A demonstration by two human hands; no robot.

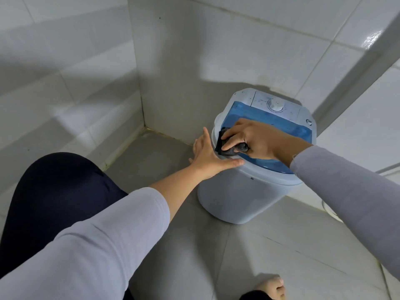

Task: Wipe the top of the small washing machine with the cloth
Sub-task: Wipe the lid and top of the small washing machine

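Note:
A small white washing machine [238, 198] stands on the floor in the tiled corner. Its top has a blue translucent lid [279, 124] and a white control dial [275, 105] at the back. My right hand [253, 138] presses a dark grey cloth [230, 148] onto the lid's front left edge, fingers closed over it. My left hand [207, 155] rests flat against the machine's left side at the rim, fingers spread and thumb along the rim, holding nothing.
Glossy white tiled walls [86, 72] meet in a corner close behind and left of the machine. Grey floor tiles [270, 256] spread in front. My dark-clothed knee [54, 191] is at the lower left and a bare foot [272, 286] at the bottom edge.

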